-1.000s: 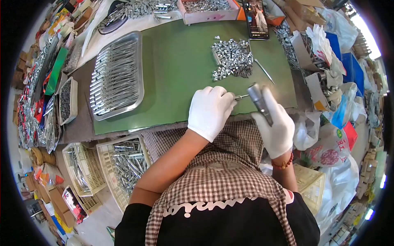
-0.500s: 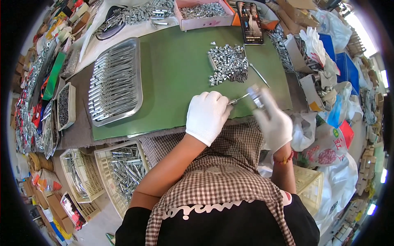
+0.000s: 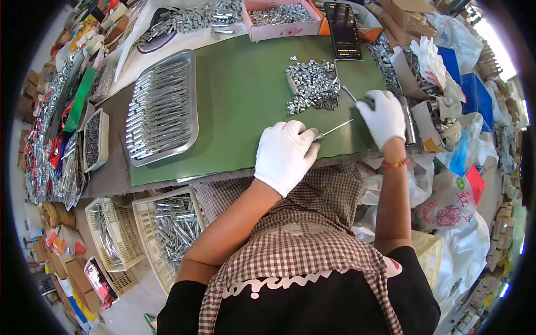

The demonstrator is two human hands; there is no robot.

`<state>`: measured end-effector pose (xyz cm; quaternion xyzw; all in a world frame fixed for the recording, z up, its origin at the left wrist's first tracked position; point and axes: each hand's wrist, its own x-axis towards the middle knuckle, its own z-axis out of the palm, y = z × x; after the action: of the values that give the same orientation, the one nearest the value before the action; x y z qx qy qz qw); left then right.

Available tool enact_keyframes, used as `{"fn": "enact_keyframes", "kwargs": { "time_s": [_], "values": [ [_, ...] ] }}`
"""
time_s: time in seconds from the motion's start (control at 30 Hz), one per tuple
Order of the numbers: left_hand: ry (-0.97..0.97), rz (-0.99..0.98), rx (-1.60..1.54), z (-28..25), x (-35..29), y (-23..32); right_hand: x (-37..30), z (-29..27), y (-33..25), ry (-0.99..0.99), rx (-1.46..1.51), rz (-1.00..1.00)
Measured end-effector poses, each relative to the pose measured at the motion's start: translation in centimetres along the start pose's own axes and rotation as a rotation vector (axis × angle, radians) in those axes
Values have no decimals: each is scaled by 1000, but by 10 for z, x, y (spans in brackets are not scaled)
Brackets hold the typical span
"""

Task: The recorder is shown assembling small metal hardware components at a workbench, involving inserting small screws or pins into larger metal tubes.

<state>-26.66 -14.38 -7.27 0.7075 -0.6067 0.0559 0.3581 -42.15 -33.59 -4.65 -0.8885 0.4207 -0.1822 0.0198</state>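
Observation:
Both my hands wear white gloves. My left hand is closed above the front edge of the green mat, gripping a thin pointed metal rod with a thicker metal end. Its point faces right. To the right, my right hand has its thumb and fingers around another slim metal rod, whose knobbed end sticks out toward the pile. A shiny metal cylinder lies just right of that hand. Beyond the hands sits a heap of small silver metal pieces.
A steel tray of lined-up metal rods stands at left. At the back are a pink box of small parts and a phone. Open cartons crowd the right; a cream basket of metal parts sits below the table's left.
My right hand has moved right and let go of the metal cylinder, which now lies beside it. Its fingers have come to the slim rod on the mat. My left hand has barely moved.

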Motion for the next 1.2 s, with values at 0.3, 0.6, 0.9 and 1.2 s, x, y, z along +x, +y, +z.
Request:
{"fn": "enact_keyframes", "kwargs": {
  "time_s": [0.3, 0.6, 0.9, 1.2],
  "values": [
    [-26, -11, -7, -2, 4, 6, -3, 26, -1, 171, 121, 129],
    [-20, -40, 123, -44, 13, -13, -40, 36, 10, 269, 290, 143],
    [-22, -432, 562, -209, 28, -203, -38, 29, -6, 334, 182, 89],
    [-249, -444, 565, -217, 29, -239, -39, 27, -9, 342, 195, 94]
  ]
}}
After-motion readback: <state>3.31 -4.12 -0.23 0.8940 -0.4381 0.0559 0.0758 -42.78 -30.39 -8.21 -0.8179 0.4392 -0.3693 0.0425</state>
